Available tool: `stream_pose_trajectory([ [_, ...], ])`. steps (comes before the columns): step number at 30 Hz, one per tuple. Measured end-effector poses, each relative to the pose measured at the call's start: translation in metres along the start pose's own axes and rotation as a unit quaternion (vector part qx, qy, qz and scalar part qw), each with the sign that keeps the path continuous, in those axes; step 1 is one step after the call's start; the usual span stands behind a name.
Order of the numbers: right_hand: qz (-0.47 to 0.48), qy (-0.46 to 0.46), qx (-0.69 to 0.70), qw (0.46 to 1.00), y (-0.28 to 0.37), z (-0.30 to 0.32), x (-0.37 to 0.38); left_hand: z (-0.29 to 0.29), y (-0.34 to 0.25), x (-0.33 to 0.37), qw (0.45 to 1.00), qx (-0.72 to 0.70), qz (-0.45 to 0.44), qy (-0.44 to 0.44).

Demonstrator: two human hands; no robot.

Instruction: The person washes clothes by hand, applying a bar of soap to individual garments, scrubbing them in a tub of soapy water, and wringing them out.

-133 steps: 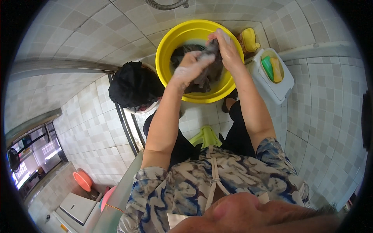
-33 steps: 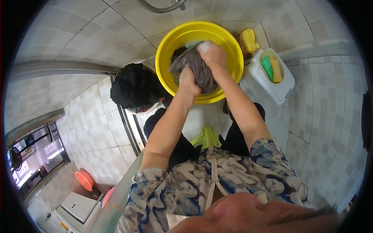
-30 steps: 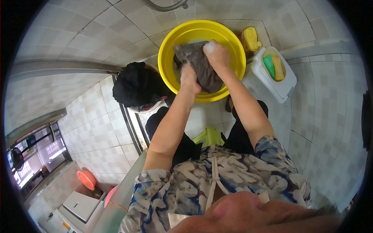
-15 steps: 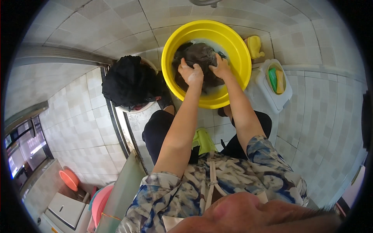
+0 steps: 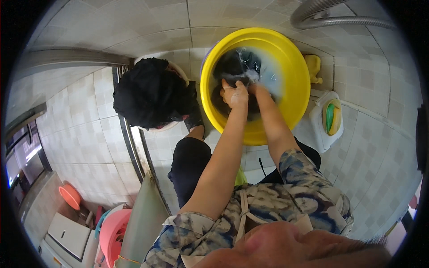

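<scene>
Soapy, whitish water fills part of a large yellow basin (image 5: 296,107), and a wet dark cloth (image 5: 227,64) lies bunched at its left side. My left hand (image 5: 235,94) grips the near part of this cloth, thumb and forefinger showing apart and the other fingers sunk in the folds. Close beside it, my right hand (image 5: 259,92) reaches down at the cloth's right edge. Its fingers are hidden by the cloth and water, so their grip does not show. White suds sit on the cloth just beyond both hands.
Left of the basin, black clothes (image 5: 152,96) heap over a pale tub (image 5: 181,73). On the right are a yellow bottle-like container (image 5: 313,69) and a white box (image 5: 330,137) bearing a bowl with green and yellow items. A grey hose (image 5: 344,21) runs along the wall.
My right hand has gone lower, its fingers now out of sight. The cloth has shifted toward the basin's left, baring cloudy water on the right. The whole view has shifted slightly.
</scene>
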State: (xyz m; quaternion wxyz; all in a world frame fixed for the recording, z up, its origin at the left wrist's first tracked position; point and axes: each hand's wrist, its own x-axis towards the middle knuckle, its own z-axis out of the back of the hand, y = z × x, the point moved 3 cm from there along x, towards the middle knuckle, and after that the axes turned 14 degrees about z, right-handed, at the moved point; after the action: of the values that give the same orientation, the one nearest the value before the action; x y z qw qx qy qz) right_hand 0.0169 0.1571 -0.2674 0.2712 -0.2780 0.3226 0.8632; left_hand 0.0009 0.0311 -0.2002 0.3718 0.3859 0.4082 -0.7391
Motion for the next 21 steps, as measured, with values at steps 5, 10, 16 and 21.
stream_pose_trajectory([
  [5,-0.036,-0.185,0.448,0.874,0.025,0.038,-0.026,-0.012,-0.005,-0.007,0.984,-0.155,0.07,0.058],
  [10,0.18,-0.075,0.193,0.962,0.098,0.069,-0.113,-0.001,-0.011,-0.005,0.827,-0.401,0.161,0.359],
  [16,0.27,-0.083,0.052,0.958,0.156,0.058,-0.172,0.001,0.011,0.014,0.698,-0.51,0.117,0.489],
  [21,0.109,-0.26,-0.132,0.95,0.033,0.091,-0.041,-0.007,-0.023,-0.044,0.879,-0.356,0.16,0.274],
])
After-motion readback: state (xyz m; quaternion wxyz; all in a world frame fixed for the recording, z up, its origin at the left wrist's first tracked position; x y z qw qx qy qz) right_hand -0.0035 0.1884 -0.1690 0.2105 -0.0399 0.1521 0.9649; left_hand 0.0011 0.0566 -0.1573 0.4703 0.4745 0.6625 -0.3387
